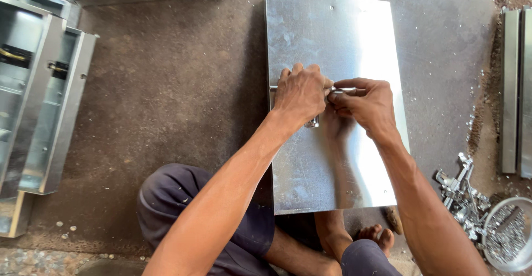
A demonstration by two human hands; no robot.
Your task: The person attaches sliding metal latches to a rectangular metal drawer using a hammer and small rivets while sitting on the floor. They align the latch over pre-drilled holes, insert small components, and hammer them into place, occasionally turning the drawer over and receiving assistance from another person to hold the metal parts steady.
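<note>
On the floor, a shiny metal panel (pixel 332 37) lies flat, and at its centre a slim metal handle (pixel 342 90) is gripped by both hands: left hand (pixel 301 95) closed over it, right hand (pixel 367 105) pinching its 3 o'clock end. Fitting seems underway; alignment is likely needed. Loose hardware (pixel 463 193) lies at 4 o'clock.

Open sheet-metal boxes (pixel 39 104) lay at left on the brown floor (pixel 166 87), metal channels (pixel 516 87) at right, chrome handles (pixel 461 190) piled beside a bowl of screws (pixel 507 234).
</note>
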